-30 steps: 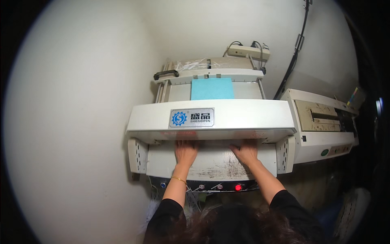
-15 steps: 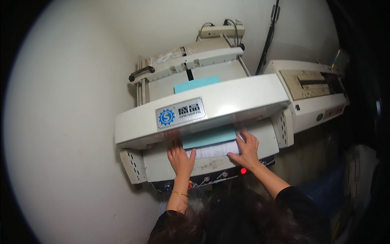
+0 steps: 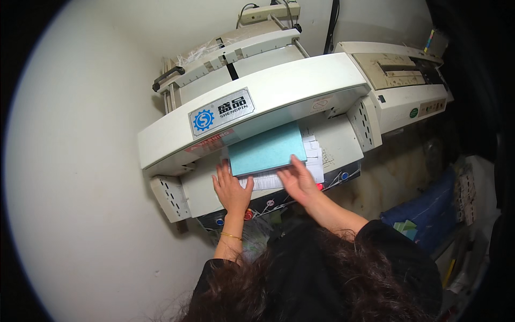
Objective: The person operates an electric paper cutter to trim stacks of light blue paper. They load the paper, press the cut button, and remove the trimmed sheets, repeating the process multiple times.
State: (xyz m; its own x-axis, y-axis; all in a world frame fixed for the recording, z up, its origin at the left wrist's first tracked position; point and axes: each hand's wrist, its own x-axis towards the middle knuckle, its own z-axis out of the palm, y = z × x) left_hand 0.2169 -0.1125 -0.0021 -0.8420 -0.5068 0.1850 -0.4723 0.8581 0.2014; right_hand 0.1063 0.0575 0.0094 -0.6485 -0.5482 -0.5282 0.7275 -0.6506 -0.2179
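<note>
A light-blue covered booklet or paper stack [image 3: 265,149] lies tilted on the bed of a white paper cutter [image 3: 284,88], partly under its front cover. White printed paper [image 3: 263,181] shows below its near edge, and loose white strips [image 3: 315,161] lie at its right. My left hand [image 3: 232,189] rests open at the stack's near-left corner, fingers along the side and thumb by the printed paper. My right hand [image 3: 299,181] grips the near-right corner, fingertips on the blue cover and thumb by its near edge. The stack's underside is hidden.
Below the bed runs a dark control panel with a red knob [image 3: 248,214] and a blue button [image 3: 344,176]. A second white machine [image 3: 397,75] stands at the right. A wall [image 3: 86,134] rises at the left; a blue bag [image 3: 429,214] lies low at right.
The view has tilted down. The blue stack sits farther out from under the cover, with loose strips exposed at its right. My right hand has moved from the right side onto the near corner.
</note>
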